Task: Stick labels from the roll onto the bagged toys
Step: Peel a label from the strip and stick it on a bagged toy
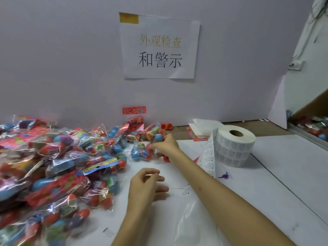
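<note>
Right hand (166,145) grips bagged toy (142,153); left hand (145,185) loose.

A packing and inspection station in a small factory. A printed Chinese sign (160,50) hangs on the partition. Bagged toys (53,166) heap the left of the counter (266,192), a label roll (234,145) to the right.

White table (266,174) carried heaped bagged toys (53,166) at left, label roll (234,144) at right, small purple figure (225,175) near its loose strip (209,157)

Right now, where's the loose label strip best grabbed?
Probably pinch the label strip near its free end, coming from its open left side. It trails off the left flank of the roll standing on edge, so both faces are exposed for thumb and finger.
</note>
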`<state>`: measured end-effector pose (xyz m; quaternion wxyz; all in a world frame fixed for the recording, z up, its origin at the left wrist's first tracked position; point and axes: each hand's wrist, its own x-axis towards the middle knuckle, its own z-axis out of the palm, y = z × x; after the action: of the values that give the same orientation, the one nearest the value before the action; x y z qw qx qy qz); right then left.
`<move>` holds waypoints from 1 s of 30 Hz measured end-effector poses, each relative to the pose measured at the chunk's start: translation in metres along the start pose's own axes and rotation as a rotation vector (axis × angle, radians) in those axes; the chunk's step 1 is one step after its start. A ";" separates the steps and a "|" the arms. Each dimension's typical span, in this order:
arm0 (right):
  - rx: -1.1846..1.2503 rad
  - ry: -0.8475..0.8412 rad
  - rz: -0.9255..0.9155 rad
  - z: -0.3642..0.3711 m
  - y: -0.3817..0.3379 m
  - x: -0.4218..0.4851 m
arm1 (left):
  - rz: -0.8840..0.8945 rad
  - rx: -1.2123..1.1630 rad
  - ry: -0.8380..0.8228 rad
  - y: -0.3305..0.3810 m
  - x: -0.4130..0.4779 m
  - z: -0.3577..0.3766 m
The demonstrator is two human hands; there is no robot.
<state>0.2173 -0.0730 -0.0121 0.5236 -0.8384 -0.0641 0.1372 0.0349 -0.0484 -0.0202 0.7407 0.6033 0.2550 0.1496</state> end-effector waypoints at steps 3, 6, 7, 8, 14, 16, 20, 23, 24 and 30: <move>0.044 -0.032 0.025 0.001 -0.003 -0.005 | -0.006 0.002 0.002 0.001 -0.002 0.001; 0.089 -0.010 -0.015 -0.012 -0.007 -0.017 | -0.009 -0.026 0.008 0.004 -0.006 -0.001; 0.101 -0.003 -0.042 -0.018 -0.009 -0.024 | -0.007 -0.033 0.015 0.005 -0.006 -0.001; 0.105 0.000 -0.079 -0.025 -0.011 -0.033 | 0.002 -0.039 0.027 0.006 -0.006 -0.002; 0.248 -0.036 -0.321 -0.071 -0.006 -0.098 | 0.188 -0.024 0.163 0.011 -0.005 -0.007; 0.375 -0.059 -0.332 -0.086 0.002 -0.114 | 0.208 -0.017 0.178 0.012 -0.005 -0.010; 0.587 -0.177 -0.277 -0.101 0.020 -0.130 | -0.066 -0.194 -0.082 0.020 -0.012 -0.011; 0.582 -0.188 -0.280 -0.104 0.024 -0.131 | -0.170 -0.187 -0.295 0.027 -0.017 -0.011; 0.564 -0.190 -0.285 -0.104 0.025 -0.130 | -0.151 -0.167 -0.322 0.027 -0.017 -0.010; 0.482 -0.209 -0.286 -0.102 0.026 -0.132 | -0.035 -0.047 -0.347 0.022 -0.013 -0.010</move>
<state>0.1208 -0.2057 0.0279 0.7120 -0.6538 -0.2010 0.1589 0.0201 -0.0425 0.0020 0.7898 0.5982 0.1304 0.0362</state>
